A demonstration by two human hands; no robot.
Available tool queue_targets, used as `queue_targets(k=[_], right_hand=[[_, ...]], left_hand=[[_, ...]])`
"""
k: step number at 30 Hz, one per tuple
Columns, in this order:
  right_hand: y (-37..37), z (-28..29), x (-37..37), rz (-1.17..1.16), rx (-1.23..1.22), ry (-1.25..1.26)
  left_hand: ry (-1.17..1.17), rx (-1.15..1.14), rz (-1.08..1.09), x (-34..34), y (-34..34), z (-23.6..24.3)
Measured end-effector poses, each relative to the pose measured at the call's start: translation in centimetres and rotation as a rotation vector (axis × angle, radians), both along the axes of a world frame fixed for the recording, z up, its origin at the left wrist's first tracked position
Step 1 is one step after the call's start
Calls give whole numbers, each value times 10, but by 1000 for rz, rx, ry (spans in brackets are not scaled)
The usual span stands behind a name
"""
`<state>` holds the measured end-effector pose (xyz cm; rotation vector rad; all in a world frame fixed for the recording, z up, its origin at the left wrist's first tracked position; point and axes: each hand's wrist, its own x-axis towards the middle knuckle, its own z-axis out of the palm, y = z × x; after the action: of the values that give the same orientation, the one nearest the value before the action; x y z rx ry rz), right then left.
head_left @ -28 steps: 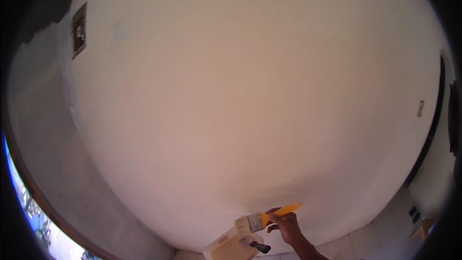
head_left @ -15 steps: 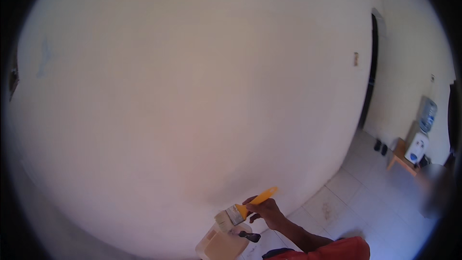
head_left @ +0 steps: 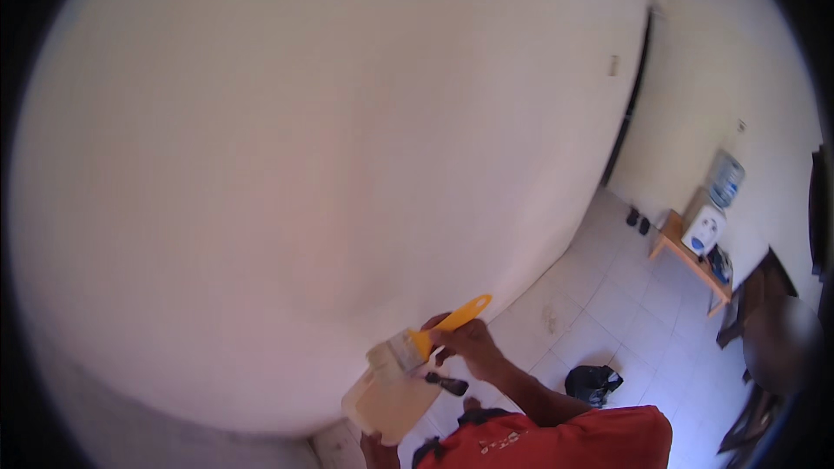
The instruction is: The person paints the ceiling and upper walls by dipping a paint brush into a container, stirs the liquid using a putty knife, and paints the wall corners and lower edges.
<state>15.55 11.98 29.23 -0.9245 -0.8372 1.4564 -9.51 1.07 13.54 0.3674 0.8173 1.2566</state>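
Observation:
My right hand (head_left: 465, 343) grips a paintbrush (head_left: 460, 313) with a yellow handle, its pale bristles hanging over a beige plastic container (head_left: 393, 412) of light paint or paste. A dark-handled tool (head_left: 449, 384) rests at the container's right rim. My left hand (head_left: 378, 453) is under the container's lower edge, holding it, mostly hidden. The pale wall (head_left: 261, 191) fills much of the view behind them.
At the right are a tiled floor (head_left: 608, 287), dark sandals (head_left: 637, 221), a wooden bench (head_left: 669, 247) with a water dispenser (head_left: 704, 226), dark wooden furniture (head_left: 756, 287) and a black bag (head_left: 593, 384). A doorway (head_left: 630, 104) ends the wall.
My view has swung right and down, bringing more floor, the bag and furniture into sight. Brush and container now appear lower-left in relation to before; my left hand has come into view.

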Motion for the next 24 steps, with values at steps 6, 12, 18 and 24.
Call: queue_targets(k=[6, 12, 18, 24], right_hand=[[0, 21, -3, -9, 91, -112], [10, 21, 0, 160, 99, -88], [15, 37, 1, 388, 129, -47], [23, 64, 3, 590, 138, -79]], left_hand=[[65, 31, 91, 8, -9, 9], [72, -6, 210, 39, -23, 59], [79, 64, 377, 67, -61, 75], [54, 64, 617, 112, -83, 109]])
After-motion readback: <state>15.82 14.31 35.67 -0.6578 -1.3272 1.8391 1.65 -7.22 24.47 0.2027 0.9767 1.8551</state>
